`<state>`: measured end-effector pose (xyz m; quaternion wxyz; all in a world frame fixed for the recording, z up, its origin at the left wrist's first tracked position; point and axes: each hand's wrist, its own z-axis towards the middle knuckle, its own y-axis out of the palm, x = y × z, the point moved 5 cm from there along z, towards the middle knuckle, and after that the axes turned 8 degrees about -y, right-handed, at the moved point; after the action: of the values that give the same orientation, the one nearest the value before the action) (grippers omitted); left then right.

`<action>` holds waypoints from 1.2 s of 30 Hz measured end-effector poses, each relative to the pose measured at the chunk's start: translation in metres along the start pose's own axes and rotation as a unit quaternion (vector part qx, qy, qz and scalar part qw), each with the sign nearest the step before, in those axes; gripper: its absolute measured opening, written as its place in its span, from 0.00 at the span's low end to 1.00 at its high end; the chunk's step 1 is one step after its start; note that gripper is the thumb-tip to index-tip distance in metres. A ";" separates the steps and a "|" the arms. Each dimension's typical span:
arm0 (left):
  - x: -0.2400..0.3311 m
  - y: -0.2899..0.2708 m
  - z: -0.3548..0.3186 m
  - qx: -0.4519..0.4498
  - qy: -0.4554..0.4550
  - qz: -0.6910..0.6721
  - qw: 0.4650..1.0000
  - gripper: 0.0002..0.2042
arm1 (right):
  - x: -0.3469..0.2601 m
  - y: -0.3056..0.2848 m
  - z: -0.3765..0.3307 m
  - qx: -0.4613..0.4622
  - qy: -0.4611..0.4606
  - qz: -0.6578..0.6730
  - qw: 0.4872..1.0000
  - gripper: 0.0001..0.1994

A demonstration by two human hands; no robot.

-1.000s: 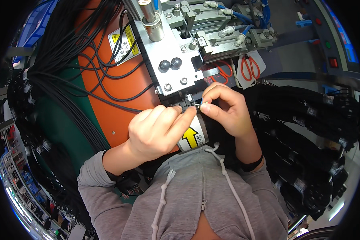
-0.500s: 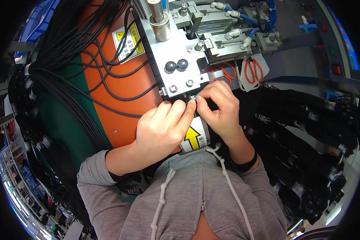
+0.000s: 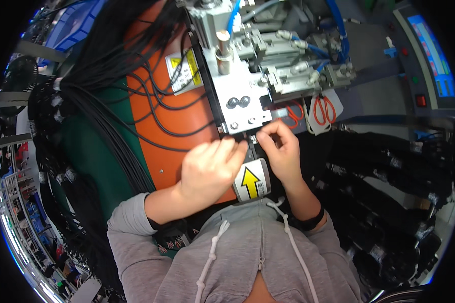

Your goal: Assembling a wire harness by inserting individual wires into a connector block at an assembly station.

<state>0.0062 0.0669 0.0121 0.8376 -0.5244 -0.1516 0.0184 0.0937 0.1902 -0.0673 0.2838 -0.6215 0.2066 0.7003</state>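
Note:
My left hand (image 3: 210, 164) is closed just below the front edge of the silver metal fixture (image 3: 237, 86). Its fingers are curled, and anything in their grip is hidden. Close by on the right, my right hand (image 3: 284, 154) holds thumb and forefinger together at the same edge. Between the two sets of fingertips sits a small silvery piece (image 3: 254, 139), too small and blurred to name. Under my hands, a white rounded cover (image 3: 260, 177) with a yellow arrow faces up.
Black cables (image 3: 162, 111) run over the orange and green table (image 3: 159, 161) at left. Red-handled scissors (image 3: 324, 108) lie right of the fixture. Blue air hoses (image 3: 341, 30) rise behind. Bundled black cables (image 3: 374, 202) hang at right, below a control panel with a screen (image 3: 435, 55).
The view has shifted, so the fixture and table appear lower and further right. My right fingertips have drawn slightly apart from my left ones, and the small silvery piece shows between them.

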 end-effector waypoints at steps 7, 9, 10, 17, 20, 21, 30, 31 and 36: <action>-0.016 -0.017 -0.010 -0.053 -0.073 0.109 0.990 0.08 | -0.023 -0.012 -0.004 0.092 -0.079 -0.018 0.992 0.01; -0.041 -0.022 -0.007 -0.140 -0.115 0.067 0.981 0.07 | -0.041 -0.010 -0.005 0.064 -0.190 -0.054 0.978 0.01; -0.056 -0.030 0.004 -0.124 -0.123 0.075 0.982 0.08 | -0.054 -0.006 -0.008 0.042 -0.286 -0.089 0.953 0.02; -0.205 -0.066 0.142 0.027 -0.256 0.089 0.962 0.09 | -0.078 0.044 -0.036 -0.283 -0.455 -0.126 0.835 0.14; -0.260 -0.042 0.179 0.027 -0.288 0.114 0.951 0.14 | -0.078 0.041 -0.037 -0.301 -0.430 -0.118 0.843 0.12; -0.274 -0.027 0.190 -0.020 -0.334 0.103 0.937 0.18 | -0.075 0.040 -0.036 -0.307 -0.411 -0.118 0.850 0.11; -0.320 0.042 0.231 -0.083 -0.378 0.065 0.920 0.22 | -0.058 0.036 -0.027 -0.293 -0.362 -0.087 0.881 0.12; -0.317 0.047 0.235 -0.081 -0.363 0.085 0.924 0.20 | -0.058 0.035 -0.026 -0.289 -0.359 -0.087 0.883 0.13; -0.326 0.061 0.248 -0.208 -0.306 0.113 0.922 0.15 | -0.061 0.032 -0.023 -0.277 -0.341 -0.080 0.895 0.13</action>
<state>-0.3643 0.2486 -0.0183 0.6148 -0.6693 -0.3408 0.2406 0.0939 0.1430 -0.0123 0.2080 -0.4122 -0.1557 0.8732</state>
